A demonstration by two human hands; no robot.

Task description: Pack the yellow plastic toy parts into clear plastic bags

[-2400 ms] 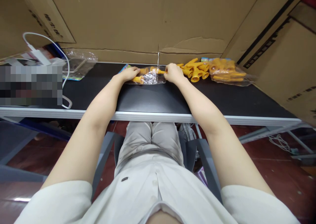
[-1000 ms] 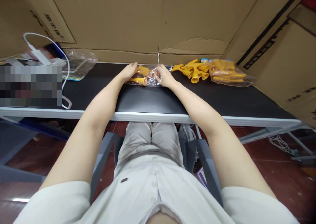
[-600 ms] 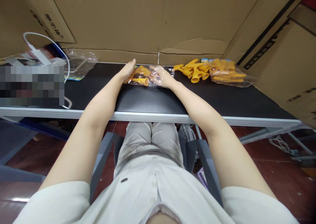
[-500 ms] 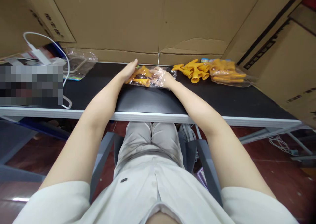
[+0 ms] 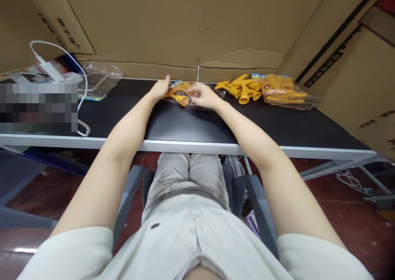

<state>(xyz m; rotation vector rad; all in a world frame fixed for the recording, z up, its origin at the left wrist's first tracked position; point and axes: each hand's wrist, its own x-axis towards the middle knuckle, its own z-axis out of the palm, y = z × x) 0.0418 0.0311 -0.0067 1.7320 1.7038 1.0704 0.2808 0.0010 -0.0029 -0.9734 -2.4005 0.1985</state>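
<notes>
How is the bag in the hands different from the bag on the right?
The held bag holds few orange pieces; the right bag looks stuffed. The left hand and right hand touch the held bag; the right bag lies untouched. Both are clear plastic.

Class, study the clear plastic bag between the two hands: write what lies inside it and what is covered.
Inside the clear plastic bag lie orange plastic trumpet-shaped toys. The right hand covers the bag's right part, so their number is hidden; the left hand touches its left end.
</notes>
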